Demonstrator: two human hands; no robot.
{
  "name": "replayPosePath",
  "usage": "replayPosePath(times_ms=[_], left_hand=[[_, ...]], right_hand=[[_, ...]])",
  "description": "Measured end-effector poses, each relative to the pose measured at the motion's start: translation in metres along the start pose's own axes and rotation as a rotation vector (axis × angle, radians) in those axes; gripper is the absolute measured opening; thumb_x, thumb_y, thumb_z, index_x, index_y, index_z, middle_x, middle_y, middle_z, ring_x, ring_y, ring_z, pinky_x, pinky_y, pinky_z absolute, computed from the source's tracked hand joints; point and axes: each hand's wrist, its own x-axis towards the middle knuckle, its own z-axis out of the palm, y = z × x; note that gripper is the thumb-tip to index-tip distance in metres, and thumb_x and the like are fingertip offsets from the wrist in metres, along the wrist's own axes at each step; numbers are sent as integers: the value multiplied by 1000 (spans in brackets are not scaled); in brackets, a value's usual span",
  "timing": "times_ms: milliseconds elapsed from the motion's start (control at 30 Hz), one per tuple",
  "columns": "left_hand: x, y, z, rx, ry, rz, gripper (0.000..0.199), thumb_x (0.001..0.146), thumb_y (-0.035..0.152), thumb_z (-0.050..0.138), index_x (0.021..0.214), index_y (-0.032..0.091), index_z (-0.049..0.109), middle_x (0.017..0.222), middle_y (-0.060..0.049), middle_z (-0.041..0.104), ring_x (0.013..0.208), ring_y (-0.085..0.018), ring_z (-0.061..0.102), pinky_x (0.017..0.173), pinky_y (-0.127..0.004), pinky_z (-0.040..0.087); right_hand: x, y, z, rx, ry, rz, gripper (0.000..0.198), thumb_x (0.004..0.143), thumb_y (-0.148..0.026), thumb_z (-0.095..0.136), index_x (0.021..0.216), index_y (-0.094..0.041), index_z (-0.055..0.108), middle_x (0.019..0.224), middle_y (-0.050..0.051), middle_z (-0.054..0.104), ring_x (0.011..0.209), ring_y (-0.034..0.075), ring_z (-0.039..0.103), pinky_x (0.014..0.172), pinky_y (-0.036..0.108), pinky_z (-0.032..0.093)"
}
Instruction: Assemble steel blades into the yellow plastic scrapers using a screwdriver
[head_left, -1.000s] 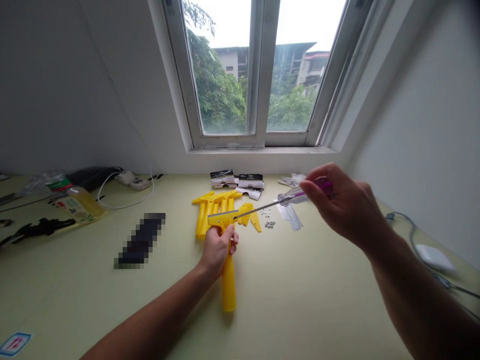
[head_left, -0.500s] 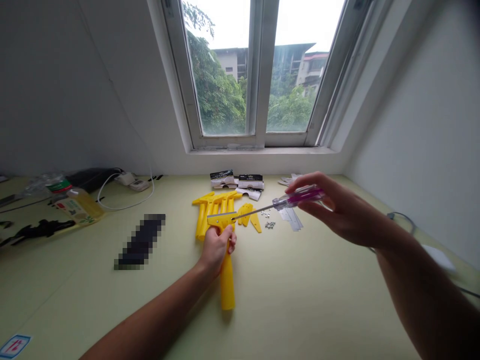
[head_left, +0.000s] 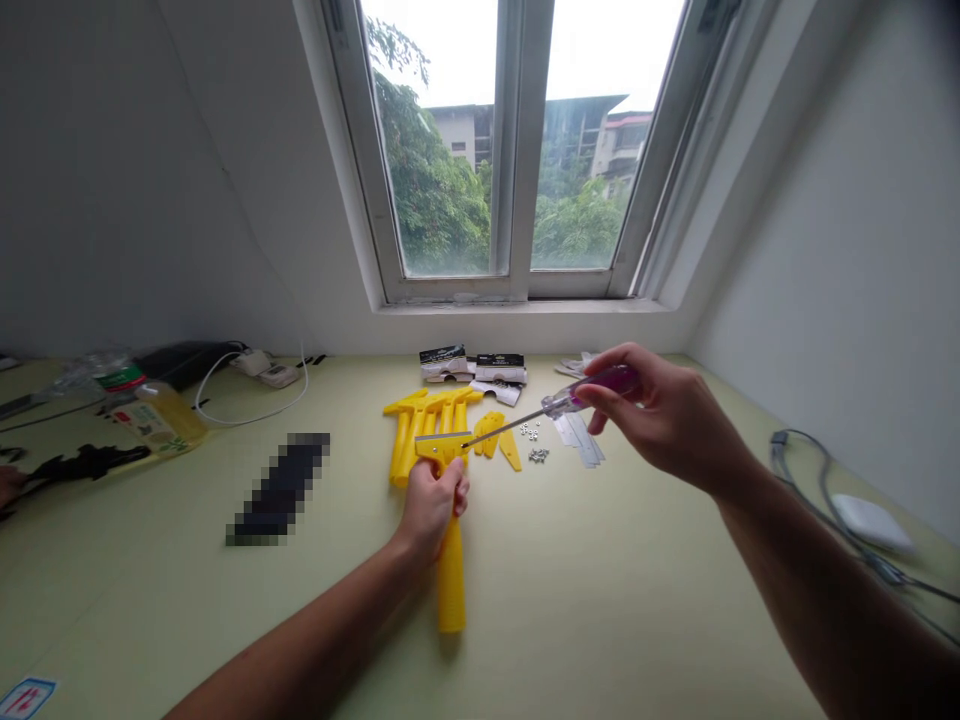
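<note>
My left hand [head_left: 433, 505] is wrapped round the neck of a yellow scraper [head_left: 451, 580], whose handle points toward me and whose head carries a grey metal blade strip. In my right hand [head_left: 649, 415] is a screwdriver [head_left: 559, 402] with a clear and purple handle. Its tip meets the right side of the scraper head, at what looks like a screw there. Behind the held scraper lie several more yellow scrapers [head_left: 401, 440]. Just right of them are flat yellow blade covers [head_left: 510, 450], small nuts [head_left: 530, 431], screws [head_left: 538, 455] and thin metal blades [head_left: 579, 440].
Black and white packages [head_left: 501, 368] lie at the back below the window. A drink bottle [head_left: 154, 410] and a white cable [head_left: 247, 420] are at left, near a pixelated dark object [head_left: 281, 488]. At right sit a grey cable [head_left: 821, 480] and a white box [head_left: 874, 523].
My right hand has shifted a little, its fingers now curled closer round the screwdriver handle. The tip stays at the scraper head. Part of another hand has appeared at the far left edge.
</note>
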Motion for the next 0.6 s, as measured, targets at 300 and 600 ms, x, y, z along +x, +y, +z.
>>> replayPosePath(times_ms=[300, 600], left_hand=[[0, 19, -4, -68, 4, 40, 34, 70, 40, 71, 82, 15, 51, 55, 2, 57, 43, -9, 50, 41, -19, 39], [-8, 14, 0, -108, -23, -99, 31, 77, 45, 62, 88, 17, 52, 51, 6, 49, 34, -6, 36, 35, -19, 31]], right_hand=[[3, 7, -2, 148, 39, 16, 33, 80, -48, 65, 93, -18, 58, 78, 6, 71, 60, 17, 67, 54, 29, 57], [-38, 40, -58, 197, 358, 142, 23, 75, -36, 72, 92, -27, 59, 92, 7, 72, 69, 24, 70, 66, 37, 58]])
